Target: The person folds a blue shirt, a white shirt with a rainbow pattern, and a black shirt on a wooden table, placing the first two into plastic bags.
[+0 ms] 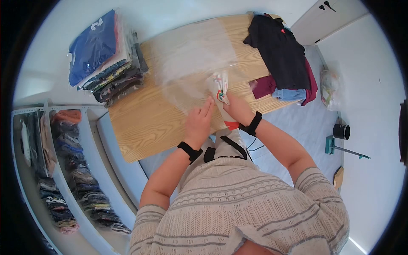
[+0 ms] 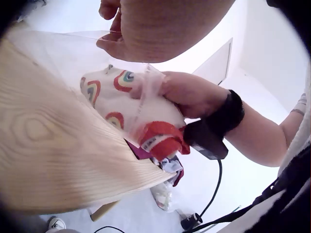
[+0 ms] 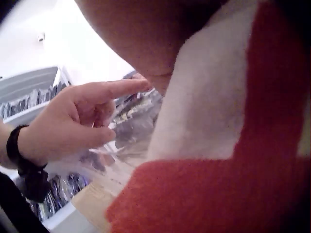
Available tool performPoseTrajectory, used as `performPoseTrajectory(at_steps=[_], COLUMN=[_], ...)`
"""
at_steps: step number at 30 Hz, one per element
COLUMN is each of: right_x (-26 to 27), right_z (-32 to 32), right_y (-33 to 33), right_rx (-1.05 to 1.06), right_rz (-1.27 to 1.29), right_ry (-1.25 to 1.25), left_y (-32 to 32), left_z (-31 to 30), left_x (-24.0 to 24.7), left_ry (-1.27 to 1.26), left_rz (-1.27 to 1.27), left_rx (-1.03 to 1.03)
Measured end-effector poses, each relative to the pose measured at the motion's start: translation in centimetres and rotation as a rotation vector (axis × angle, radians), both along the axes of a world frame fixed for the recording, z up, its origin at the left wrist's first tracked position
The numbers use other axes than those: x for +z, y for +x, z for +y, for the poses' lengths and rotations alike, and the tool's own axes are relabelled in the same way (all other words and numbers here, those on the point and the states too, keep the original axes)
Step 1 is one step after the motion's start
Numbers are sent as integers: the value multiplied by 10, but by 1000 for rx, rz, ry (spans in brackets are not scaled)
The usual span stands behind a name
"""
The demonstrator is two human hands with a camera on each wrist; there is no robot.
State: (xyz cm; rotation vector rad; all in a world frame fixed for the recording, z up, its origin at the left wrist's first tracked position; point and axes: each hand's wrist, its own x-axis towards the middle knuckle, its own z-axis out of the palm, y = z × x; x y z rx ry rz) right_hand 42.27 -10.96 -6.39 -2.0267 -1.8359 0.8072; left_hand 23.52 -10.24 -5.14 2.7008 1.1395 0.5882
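Left hand (image 1: 199,126): index finger extended, thumb held apart from it, near the bag's film; whether it touches the film cannot be told.
Right hand (image 1: 239,109): fingers curled, clamped on the printed cloth.
Printed cloth (image 2: 109,99): white, rainbow motifs, red trim; above the bench's near edge, film across part of it.
Clear bag (image 2: 58,53): beside the left hand.
Bench (image 1: 138,131): wood-grain top.

Clear glossy plastic bag (image 2: 151,82), matt fuzzy cloth garment (image 2: 109,104), smooth wood-grained tabletop (image 1: 140,123), matt wrist strap (image 1: 190,151), perhaps fabric
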Motion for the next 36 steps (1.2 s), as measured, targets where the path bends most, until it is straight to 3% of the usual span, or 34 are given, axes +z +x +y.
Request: performPoseTrajectory(at_steps=[3, 5, 13, 15, 18, 20, 21, 23, 27, 29, 30, 32, 33, 35, 36], right_x=[7, -2, -25, -35, -64, -103, -116, -130, -118, -123, -117, -95, -87, -75, -68], right_z=[5, 14, 47, 50, 50, 47, 47, 45, 42, 39, 36, 27, 22, 18, 20], right_y=[-5, -1, -20, -23, -21, -7, -3, 2, 10, 7, 3, -8, -11, -16, -17], right_rx=[89, -73, -462, -547, -641, -693, -688, -879, -702, -834, -834, -794, -794, -456, -454], right_rz=[-19, -4, -102, -90, 135, 474, 474, 807, 700, 1188, 1188, 768, 768, -170, -168], right_ry=[11, 99, 33, -1, 70, 82, 84, -70, -222, -198, -199, 1, -1, 351, 352], left_y=[4, 7, 21, 23, 22, 20, 19, 17, 15, 13, 11, 8, 6, 3, 1], left_z=[-5, -7, -20, -20, -16, -15, -13, -13, -15, -15, -15, -13, -13, -12, -11], left_x=[3, -2, 1, -5, -18, -26, -27, -27, -31, -31, -31, -35, -37, -40, -40], left_ry=[28, 49, 75, 41, 11, 1, -9, -16, 7, -52, -110, -93, -74, -62, -49], left_rz=[38, 34, 98, -42, 22, 35, 51, 72, 59, 52, 44, 35, 25, 19, 12], left_rx=[-26, -22, -53, -76, -44, -46, -49, -66, -54, -52, -49, -44, -39, -40, -40])
